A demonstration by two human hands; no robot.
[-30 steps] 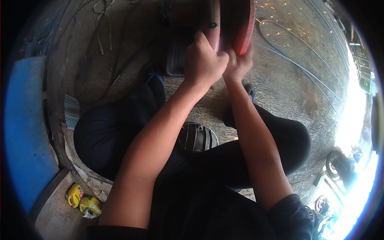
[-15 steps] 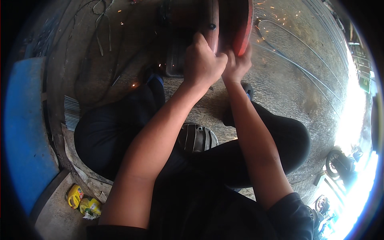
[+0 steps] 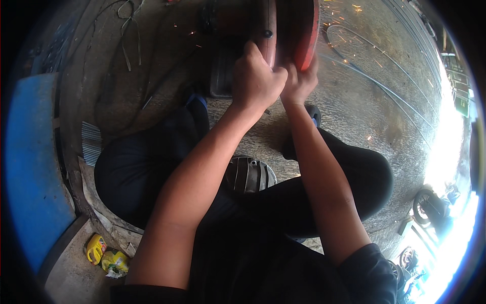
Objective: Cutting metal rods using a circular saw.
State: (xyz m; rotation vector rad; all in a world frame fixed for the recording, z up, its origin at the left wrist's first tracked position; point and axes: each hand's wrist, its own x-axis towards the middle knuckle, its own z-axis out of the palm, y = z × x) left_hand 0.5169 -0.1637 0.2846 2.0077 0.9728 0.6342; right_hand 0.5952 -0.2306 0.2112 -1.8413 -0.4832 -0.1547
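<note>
A cut-off saw [image 3: 271, 17] stands at the top middle, with a reddish handle, a dark base and a curved red guard [image 3: 308, 43]. My left hand [image 3: 258, 78] is closed round the lower end of that handle, thumb along its side. Close beside it, my right hand [image 3: 299, 85] sits at the guard's lower end with its fingers curled. The guard and shadow cover what those fingers hold. Orange sparks [image 3: 346, 30] fly to the right of the guard, a few also to the left. The blade's cutting point is out of sight.
A ribbed metal cover [image 3: 250, 175] lies between my folded legs. Long thin rods or wires [image 3: 385, 88] stretch over the floor at right. A bundle of short rods [image 3: 91, 143] lies by my left knee, near a blue panel [image 3: 35, 167]. Yellow packets [image 3: 114, 262] are at lower left.
Both hands and the saw stay almost in place. The sparks have shifted, with some now farther right and one near my right knee.
</note>
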